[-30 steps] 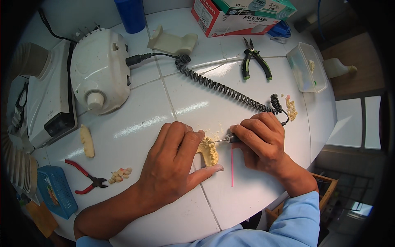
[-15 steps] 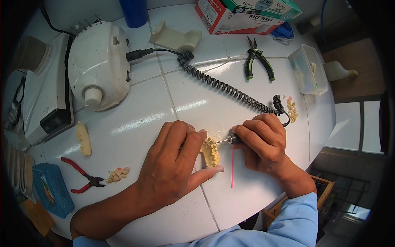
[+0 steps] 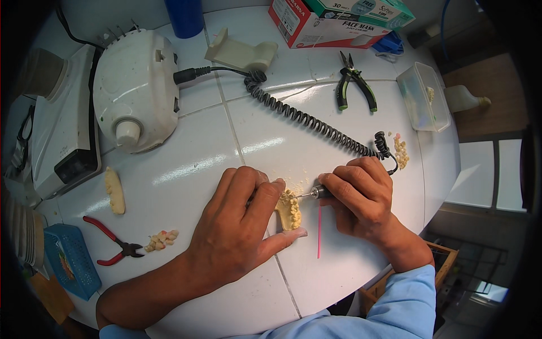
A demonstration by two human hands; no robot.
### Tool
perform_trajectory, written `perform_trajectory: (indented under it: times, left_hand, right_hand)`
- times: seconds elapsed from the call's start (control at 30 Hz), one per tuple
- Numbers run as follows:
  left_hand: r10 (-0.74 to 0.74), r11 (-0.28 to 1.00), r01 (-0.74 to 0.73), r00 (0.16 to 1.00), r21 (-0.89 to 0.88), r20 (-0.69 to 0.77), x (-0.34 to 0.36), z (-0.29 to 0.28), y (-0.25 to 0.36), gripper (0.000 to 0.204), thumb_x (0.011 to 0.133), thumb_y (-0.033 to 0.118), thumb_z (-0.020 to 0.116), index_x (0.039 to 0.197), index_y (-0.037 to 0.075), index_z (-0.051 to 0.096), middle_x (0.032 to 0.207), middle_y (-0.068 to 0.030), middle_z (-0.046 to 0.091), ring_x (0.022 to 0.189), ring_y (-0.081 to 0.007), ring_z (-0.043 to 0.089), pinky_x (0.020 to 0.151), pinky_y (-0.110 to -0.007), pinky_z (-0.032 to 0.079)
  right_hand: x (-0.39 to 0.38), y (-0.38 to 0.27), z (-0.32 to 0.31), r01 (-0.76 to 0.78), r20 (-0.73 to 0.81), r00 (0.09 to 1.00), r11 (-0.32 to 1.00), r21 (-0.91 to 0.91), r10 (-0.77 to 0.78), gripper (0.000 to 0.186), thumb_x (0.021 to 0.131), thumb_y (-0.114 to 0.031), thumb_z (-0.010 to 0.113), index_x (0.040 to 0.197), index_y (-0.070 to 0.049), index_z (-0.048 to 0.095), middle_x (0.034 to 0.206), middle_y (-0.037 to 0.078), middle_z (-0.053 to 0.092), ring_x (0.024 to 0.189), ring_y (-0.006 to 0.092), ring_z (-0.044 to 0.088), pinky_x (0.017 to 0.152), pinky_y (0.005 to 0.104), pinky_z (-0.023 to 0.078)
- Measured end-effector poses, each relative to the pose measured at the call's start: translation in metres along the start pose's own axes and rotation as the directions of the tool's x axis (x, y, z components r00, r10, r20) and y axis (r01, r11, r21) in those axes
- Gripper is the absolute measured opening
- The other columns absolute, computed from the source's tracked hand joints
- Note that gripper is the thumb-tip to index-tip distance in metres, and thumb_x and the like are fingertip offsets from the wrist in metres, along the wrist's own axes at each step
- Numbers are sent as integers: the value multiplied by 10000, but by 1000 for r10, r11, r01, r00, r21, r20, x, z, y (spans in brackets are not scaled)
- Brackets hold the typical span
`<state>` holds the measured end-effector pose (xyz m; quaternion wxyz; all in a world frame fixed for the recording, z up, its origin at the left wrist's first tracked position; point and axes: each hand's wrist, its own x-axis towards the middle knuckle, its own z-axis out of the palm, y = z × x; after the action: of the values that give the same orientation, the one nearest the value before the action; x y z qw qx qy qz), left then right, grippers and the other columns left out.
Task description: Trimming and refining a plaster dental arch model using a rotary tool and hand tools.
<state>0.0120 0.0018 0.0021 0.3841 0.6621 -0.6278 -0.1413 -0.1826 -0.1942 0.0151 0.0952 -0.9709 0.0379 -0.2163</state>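
Note:
Between the thumb and fingers of my left hand [image 3: 234,217] is a yellow dental cast [image 3: 290,213] with a row of teeth. My right hand [image 3: 361,195] is closed around a black rotary handpiece [image 3: 323,191]. The thin metal bur [image 3: 304,195] at its tip points left and meets the teeth near the cast's far end; whether it is turning, I cannot tell. Pale yellow crumbs lie on the table just beyond the cast. A thin pink stick [image 3: 319,231] lies beside my right hand. The handpiece's coiled black cord [image 3: 310,120] runs back to a white control unit [image 3: 134,90].
Red-handled cutters [image 3: 121,244] and a pile of small tooth pieces [image 3: 161,240] lie at the left, near a blue basket [image 3: 72,260] and another cast piece [image 3: 114,191]. Farther back are green-black pliers [image 3: 353,85], a clear plastic box [image 3: 420,99], and a mask box [image 3: 333,28].

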Motion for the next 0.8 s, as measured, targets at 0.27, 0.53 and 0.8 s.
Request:
perform_trajectory:
  times: [0.27, 0.53, 0.8]
  left_hand:
    - [7, 1000, -7, 999, -9, -42, 0, 0, 0, 761, 729, 294, 1047, 1314, -56, 709, 1169, -191, 585, 1067, -336, 613, 919, -439, 551]
    - [-3, 1000, 2, 999, -30, -49, -1, 1, 0, 761, 716, 273, 1046, 1316, -58, 714, 1172, -192, 587, 1066, -330, 613, 916, -433, 545]
    - [-11, 1000, 10, 999, -27, -45, -1, 0, -1, 759, 708, 272, 1052, 1305, -47, 710, 1175, -191, 583, 1066, -331, 614, 909, -433, 544]
  right_hand:
    - [1, 0, 0, -7, 1, 1000, 1000, -5, 7, 352, 796, -234, 890, 1097, -69, 812, 961, 50, 723, 816, 242, 635, 716, 383, 478]
    - [0, 0, 0, -1, -6, 1000, 1000, -6, 1, 350, 787, -211, 891, 1096, -66, 810, 960, 50, 720, 811, 243, 633, 706, 382, 471]
    - [0, 1, 1, 4, -9, 1000, 1000, -4, -4, 353, 777, -193, 895, 1092, -62, 806, 960, 55, 719, 811, 246, 636, 702, 386, 467]
